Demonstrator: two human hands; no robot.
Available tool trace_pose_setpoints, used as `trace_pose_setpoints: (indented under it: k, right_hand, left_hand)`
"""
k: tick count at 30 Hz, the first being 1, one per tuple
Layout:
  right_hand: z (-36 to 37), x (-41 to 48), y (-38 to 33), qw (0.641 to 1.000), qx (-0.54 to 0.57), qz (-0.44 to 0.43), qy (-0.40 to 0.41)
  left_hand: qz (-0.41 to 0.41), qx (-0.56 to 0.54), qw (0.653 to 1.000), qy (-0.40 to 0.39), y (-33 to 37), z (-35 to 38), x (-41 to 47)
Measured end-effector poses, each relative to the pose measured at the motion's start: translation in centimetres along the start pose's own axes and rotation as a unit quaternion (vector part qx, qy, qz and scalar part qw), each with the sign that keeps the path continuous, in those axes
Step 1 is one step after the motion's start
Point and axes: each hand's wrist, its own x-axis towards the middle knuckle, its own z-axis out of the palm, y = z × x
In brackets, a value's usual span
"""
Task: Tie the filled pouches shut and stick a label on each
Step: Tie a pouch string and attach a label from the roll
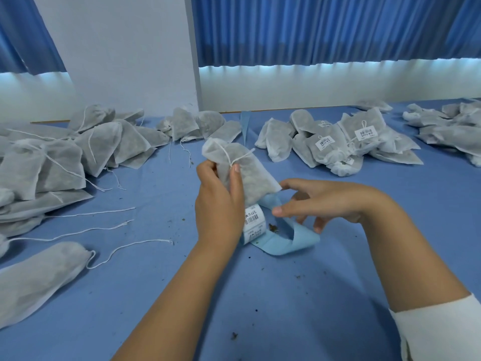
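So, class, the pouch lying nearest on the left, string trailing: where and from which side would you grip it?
Probably pinch the pouch at its gathered neck, coming from the right: that end is narrow, points right, and the string leaves it there. The body is wide and plump.

left hand [218, 201] gripping pouch [240, 170], label roll [253, 222]

The pouches [125, 142] are grey-white with white strings. The surface [260, 295] is blue, the backing strip [286, 243] light blue. White labels [364, 134] carry black barcodes. The curtains [325, 29] are blue.
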Motion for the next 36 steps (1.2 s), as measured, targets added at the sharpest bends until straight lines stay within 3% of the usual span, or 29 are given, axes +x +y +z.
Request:
trace_pose_setpoints:
  k: [4, 8, 10, 16, 23, 27, 30, 33, 36]
  right_hand:
    - [0.6, -0.2, -0.2, 0.991, -0.124, -0.028, -0.046]
    - [2.8, 1.2, -0.5, 0.96, -0.278, -0.012, -0.005]
    - [3.8, 1.7, -0.7, 0.953, -0.303, -0.019, 0.01]
    - [4.5, 2.2, -1.4, 0.948, -0.256, -0.11, 0.151]
    - [2.4, 0.0, -0.9, 0.952, -0.305, -0.013, -0.017]
    - [2.3, -0.1, -0.6, 0.94, -0.342, -0.002, -0.01]
    - [1.9, 0.0, -0.6, 0.943, -0.324, -0.05, 0.057]
    - [1.8, 0.2, -0.8, 0.939, -0.267, -0.162, 0.146]
    - [2.0, 0.2, -1.2, 0.93, -0.204, -0.249, 0.177]
  left_hand:
    - [-0.084, -0.023, 0.996, 0.004, -1.2, 0.3, 1.3]
    - [-0.19, -0.066, 0.98, 0.003, -2.6, 0.5, 2.6]
    - [-0.214, -0.083, 0.973, 0.002, -3.0, 0.6, 2.8]
    - [-0.198, -0.081, 0.977, 0.006, -2.8, 0.8, 2.7]
    - [-0.19, -0.074, 0.979, 0.009, -2.5, 0.8, 2.5]
    - [-0.198, -0.078, 0.977, 0.01, -2.6, 0.7, 2.6]
    - [-0.198, -0.078, 0.977, 0.009, -2.6, 0.7, 2.6]
    - [-0.197, -0.077, 0.977, 0.008, -2.7, 0.7, 2.7]
    - [-0.189, -0.072, 0.979, -0.001, -2.8, 1.0, 2.6]
